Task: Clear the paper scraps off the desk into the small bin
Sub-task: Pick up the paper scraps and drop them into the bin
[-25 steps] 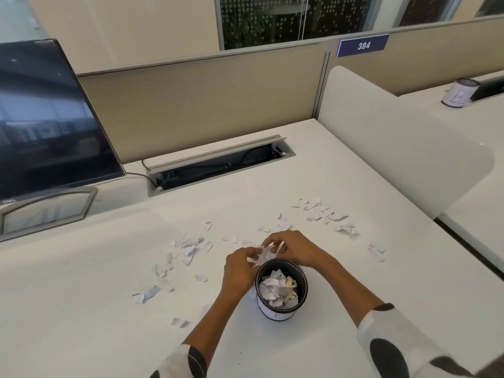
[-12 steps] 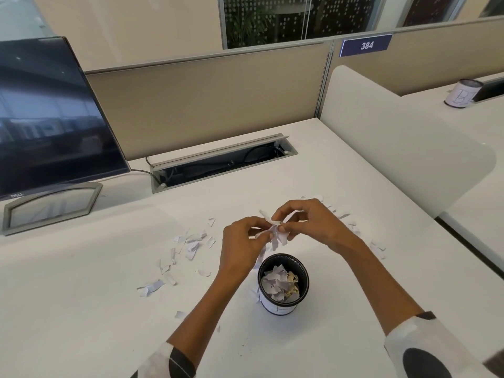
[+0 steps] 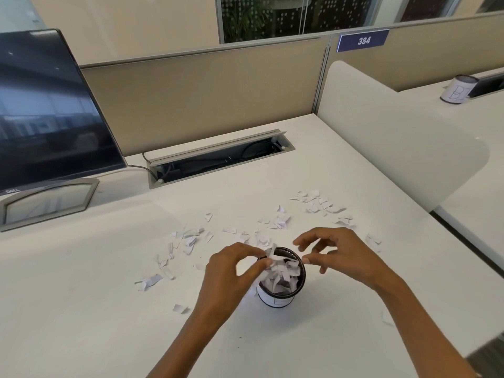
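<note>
Scraps (image 3: 281, 271) white, heaped in bin (image 3: 278, 298); left hand (image 3: 231, 271) pinching one, right hand (image 3: 341, 255) fingers apart.

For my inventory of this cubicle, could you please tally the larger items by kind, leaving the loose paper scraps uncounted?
Monitors: 1, the monitor at the left.
Bins: 2, the bin under the hands and a second bin on the next desk.
Cable trays: 1, the cable tray, lid open.
Number signs: 1, the sign reading 384.
Total: 5
</note>
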